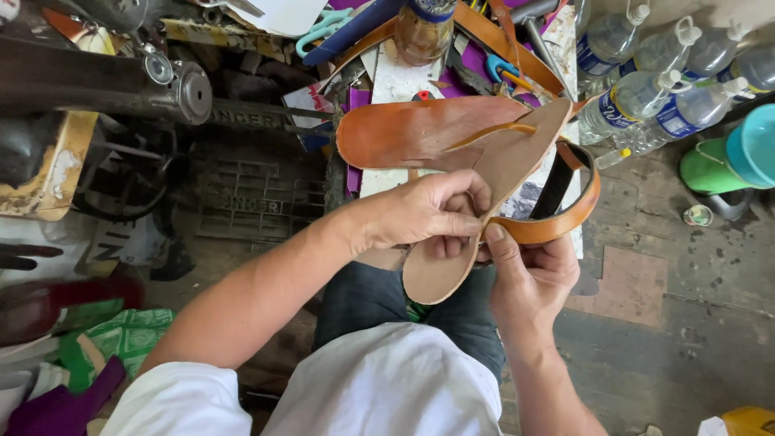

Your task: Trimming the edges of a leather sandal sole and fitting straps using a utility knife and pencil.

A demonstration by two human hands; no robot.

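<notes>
I hold a tan leather sandal sole [500, 173] edge-up over my lap. My left hand [424, 214] grips its middle from the left, fingers curled over the edge. My right hand [529, 270] holds it from below, thumb pressed on the brown leather strap [565, 218] that loops out to the right of the sole. A second, orange-brown sandal sole [412, 133] lies flat just beyond, on the cluttered work surface.
An old black sewing machine [121, 85] and its iron treadle stand [250, 194] are at the left. Several plastic water bottles [646, 93] lie at top right beside a green and teal container [735, 157]. A glue jar [424, 32], scissors [323, 24] and scraps crowd the top.
</notes>
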